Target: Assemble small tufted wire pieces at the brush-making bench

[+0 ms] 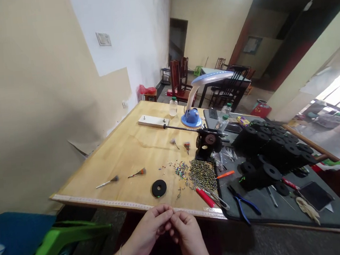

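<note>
At the table's front edge my left hand (155, 226) and my right hand (186, 229) meet, fingertips pinched together. Whatever they hold between them is too small to make out. Just beyond lies a black disc with a center hole (159, 188), flat on the wood. A heap of small dark-and-yellow pieces (203, 174) spreads to the right, beside a scatter of tiny colored bits (181, 169). Nearer my right hand are a red-handled tool (205, 197) and metal tweezers (219, 199).
Blue-handled pliers (244, 204) and an orange pen-like tool (225, 174) lie on the dark mat (260, 211). Several black spools (263, 175) crowd the right. A black winding device (208, 142) and a blue lamp (191, 117) stand farther back. Small brushes (137, 173) lie left.
</note>
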Tool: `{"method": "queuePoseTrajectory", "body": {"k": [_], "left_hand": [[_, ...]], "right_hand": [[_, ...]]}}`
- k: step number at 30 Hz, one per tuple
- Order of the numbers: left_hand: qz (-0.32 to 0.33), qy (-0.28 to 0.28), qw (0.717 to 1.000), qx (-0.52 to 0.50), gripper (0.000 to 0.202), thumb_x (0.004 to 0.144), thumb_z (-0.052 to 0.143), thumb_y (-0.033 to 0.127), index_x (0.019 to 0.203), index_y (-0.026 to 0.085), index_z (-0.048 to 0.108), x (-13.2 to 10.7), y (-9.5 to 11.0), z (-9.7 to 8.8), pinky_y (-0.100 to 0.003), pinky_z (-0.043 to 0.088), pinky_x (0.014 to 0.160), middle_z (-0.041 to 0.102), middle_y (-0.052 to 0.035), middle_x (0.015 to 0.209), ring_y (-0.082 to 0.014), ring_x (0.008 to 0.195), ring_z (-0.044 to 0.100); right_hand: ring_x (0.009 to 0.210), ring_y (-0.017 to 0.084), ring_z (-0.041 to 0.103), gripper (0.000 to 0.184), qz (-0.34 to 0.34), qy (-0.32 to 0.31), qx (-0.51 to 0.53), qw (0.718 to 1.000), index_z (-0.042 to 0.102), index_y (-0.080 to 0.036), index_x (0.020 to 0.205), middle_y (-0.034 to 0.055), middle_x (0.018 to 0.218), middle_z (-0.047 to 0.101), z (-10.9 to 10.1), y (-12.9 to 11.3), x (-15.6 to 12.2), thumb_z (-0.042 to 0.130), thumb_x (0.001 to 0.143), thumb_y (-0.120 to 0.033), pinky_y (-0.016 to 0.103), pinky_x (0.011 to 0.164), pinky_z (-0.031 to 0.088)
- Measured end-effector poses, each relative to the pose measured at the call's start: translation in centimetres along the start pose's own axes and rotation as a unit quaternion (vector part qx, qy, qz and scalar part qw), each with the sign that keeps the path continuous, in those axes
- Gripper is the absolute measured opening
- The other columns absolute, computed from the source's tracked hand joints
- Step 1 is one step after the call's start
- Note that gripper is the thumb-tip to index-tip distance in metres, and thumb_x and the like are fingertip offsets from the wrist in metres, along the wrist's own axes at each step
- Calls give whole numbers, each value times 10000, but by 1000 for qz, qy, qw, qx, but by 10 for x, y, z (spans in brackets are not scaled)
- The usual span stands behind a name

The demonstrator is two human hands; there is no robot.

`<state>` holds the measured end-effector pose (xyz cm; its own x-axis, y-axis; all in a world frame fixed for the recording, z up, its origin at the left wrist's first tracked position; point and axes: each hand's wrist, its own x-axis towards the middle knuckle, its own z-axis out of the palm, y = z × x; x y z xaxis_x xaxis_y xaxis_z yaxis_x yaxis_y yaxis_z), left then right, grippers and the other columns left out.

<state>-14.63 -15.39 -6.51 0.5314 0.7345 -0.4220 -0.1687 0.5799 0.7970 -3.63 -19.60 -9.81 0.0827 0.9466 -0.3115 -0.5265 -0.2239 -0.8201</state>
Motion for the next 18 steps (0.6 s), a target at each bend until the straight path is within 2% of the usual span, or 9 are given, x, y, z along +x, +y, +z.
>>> {"method": "queuePoseTrajectory", "body": {"k": [3,5,6,7,9,11,13,15,18], "left_hand": [[8,7,999,31,394,652,799,472,714,142,594,-1,2,2,-211,334,549,513,47,587,-83,546,460],[27,30,997,62,401,651,794,486,749,146,605,-3,4,4,-213,312,565,540,35,654,-91,600,442],[38,45,995,84,408,654,786,501,762,150,609,-5,5,5,-216,307,573,569,23,713,-96,627,432],[48,60,991,109,414,662,772,519,767,153,609,-6,7,6,-220,303,579,602,6,792,-102,651,424],[62,81,982,156,431,683,734,558,736,155,594,-9,9,8,-232,304,588,641,-28,961,-111,681,417],[66,86,978,180,449,694,706,584,705,154,579,-10,10,8,-240,305,586,647,-52,1057,-112,676,412],[63,78,979,180,450,696,696,591,728,152,602,-10,9,9,-240,305,571,660,-57,981,-116,664,420],[51,68,983,163,447,686,708,579,774,146,639,-9,8,9,-233,314,561,648,-48,847,-130,681,459],[28,62,990,120,433,658,750,535,788,132,664,-7,5,10,-220,315,547,611,-35,752,-142,716,505]], "right_hand": [[446,103,470,545,-17,-3,-64,998,682,-134,647,49,558,621,-6,2,-3,724,660,-677,194,398,289],[557,173,582,506,-79,14,-163,983,727,-148,791,84,683,686,-21,-6,-9,667,744,-649,241,458,404],[694,216,637,440,-136,40,-224,964,732,-169,915,99,814,716,-32,-14,-13,648,801,-586,278,549,468],[796,239,652,363,-210,80,-294,929,722,-186,974,106,896,722,-47,-22,-16,629,847,-514,319,666,503],[895,257,629,236,-340,160,-428,822,703,-207,942,107,942,705,-82,-43,-22,576,908,-403,379,797,491],[931,268,605,194,-412,197,-532,714,677,-210,943,107,953,691,-118,-61,-23,564,920,-366,415,848,471],[943,274,593,218,-441,196,-614,625,647,-200,955,116,986,679,-146,-72,-20,502,951,-362,430,856,468],[954,271,588,240,-446,169,-672,567,623,-193,984,123,1019,666,-162,-75,-14,435,978,-343,414,839,480],[917,263,591,253,-442,136,-719,519,591,-179,1021,127,1008,656,-168,-71,-3,367,994,-293,398,808,492]]}}
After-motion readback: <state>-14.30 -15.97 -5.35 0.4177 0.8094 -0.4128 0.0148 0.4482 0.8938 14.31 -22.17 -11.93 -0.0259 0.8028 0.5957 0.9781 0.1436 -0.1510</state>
